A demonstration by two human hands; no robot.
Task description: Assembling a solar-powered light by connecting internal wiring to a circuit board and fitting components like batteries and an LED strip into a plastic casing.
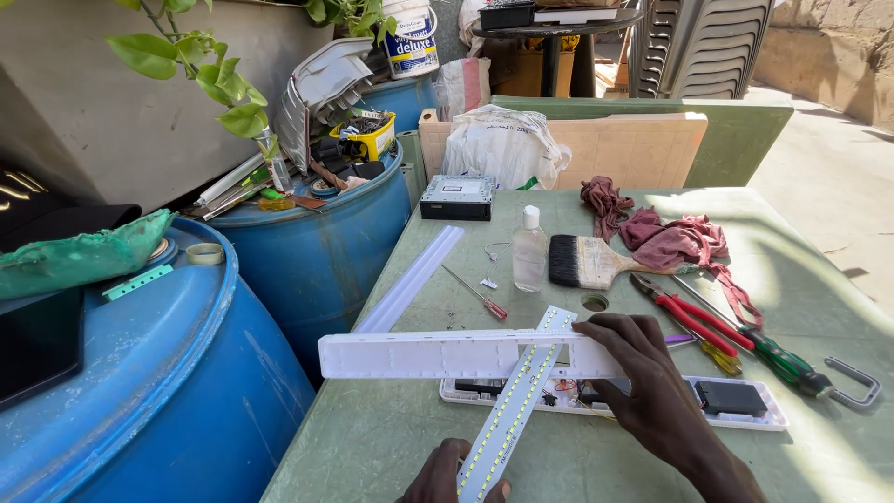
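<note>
The person's right hand [652,382] lies flat over the right end of a long white plastic cover [447,355], fingers [605,328] spread and pressing on it rather than curled round it. The cover runs left to right across the near part of the green bench [372,438]. Under it, crossing at a slant, is a narrow LED strip board [517,405] with two rows of small yellow dots. Its near end sits between the fingers of the left hand [447,475], which shows only partly at the bottom edge and pinches that end. Beneath both lies a white lamp base tray [745,414] with a dark block and some wiring inside, resting on the bench just right of the crossing.

Farther off on the bench are a translucent white tube cover [410,279] at the left edge, a small red-handled screwdriver [480,298], a clear plastic bottle [529,250] standing upright, and a wide paintbrush [591,261] just beside it. To the right lie red-handled pliers [684,312], a green-handled screwdriver [782,359] and a crumpled reddish rag [670,237]. At the far edge sits a black car stereo unit [456,197], with a white plastic bag [503,144] behind it. Two blue drums [317,251] stand to the left of the bench, their tops piled with odds and ends.
</note>
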